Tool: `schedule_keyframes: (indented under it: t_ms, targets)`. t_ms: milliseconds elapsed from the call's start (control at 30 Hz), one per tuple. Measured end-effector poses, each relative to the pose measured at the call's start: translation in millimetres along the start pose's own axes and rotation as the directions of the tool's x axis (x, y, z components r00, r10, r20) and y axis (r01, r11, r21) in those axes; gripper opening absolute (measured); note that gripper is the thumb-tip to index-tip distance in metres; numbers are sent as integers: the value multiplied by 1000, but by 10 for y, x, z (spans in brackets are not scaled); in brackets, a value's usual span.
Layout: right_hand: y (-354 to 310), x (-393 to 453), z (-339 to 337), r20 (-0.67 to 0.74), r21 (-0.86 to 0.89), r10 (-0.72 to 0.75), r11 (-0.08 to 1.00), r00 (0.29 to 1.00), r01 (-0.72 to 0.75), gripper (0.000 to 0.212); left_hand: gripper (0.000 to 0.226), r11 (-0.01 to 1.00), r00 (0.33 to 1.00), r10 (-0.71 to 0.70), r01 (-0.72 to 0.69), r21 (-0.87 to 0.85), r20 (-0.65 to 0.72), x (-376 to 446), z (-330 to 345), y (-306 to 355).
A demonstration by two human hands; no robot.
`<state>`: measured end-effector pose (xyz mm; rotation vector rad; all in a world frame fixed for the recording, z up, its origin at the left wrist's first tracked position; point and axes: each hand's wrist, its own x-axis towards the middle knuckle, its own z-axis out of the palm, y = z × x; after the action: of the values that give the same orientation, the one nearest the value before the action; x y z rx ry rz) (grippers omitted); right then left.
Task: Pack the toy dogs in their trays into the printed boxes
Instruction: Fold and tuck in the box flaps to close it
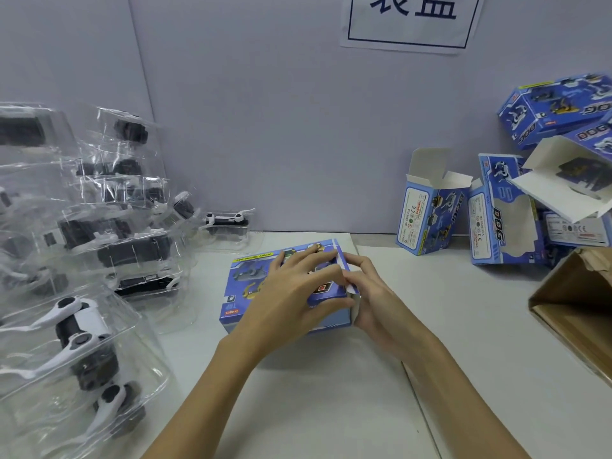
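Now the blue printed cardboard box [265,293] lies flat mid-table, its open end at three o'clock. Left hand [291,293] presses its top with straight fingers; right hand [367,293] pinches the white end flap [344,265]. Best to steady the box and tuck the flap squarely.

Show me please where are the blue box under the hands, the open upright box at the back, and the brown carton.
blue box [251,286]: head view, printed top face.
open upright box [427,223]: head view, printed front side.
brown carton [576,306]: head view, inner wall.
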<state>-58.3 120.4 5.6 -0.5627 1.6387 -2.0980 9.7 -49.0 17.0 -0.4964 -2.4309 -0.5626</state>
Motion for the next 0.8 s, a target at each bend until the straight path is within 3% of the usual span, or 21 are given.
schedule_keyframes:
  t_ms: [100,200,500,700,800]
  targets:
    - [-57,-35,-75,140,33,37,999,989,-42,46,25,999,999,-18,16,-50,-51,11,-25,-25]
    - [-86,-57,-137,201,-29,49,999,978,-44,59,29,997,997,-31,26,-75,-67,15,-46,-37]
    - [-37,-32,-104,44,-108,6,994,999,-1,41,20,998,998,-20,23,-62,55,67,-94,81]
    - [-85,-71,-119,118,-80,38,996,992,-28,53,18,997,993,-15,24,-74,118,70,-131,84]
    - [-126,-109,-165,215,-56,63,997,975,-52,60,38,993,998,-26,33,-118,55,55,-112,53]
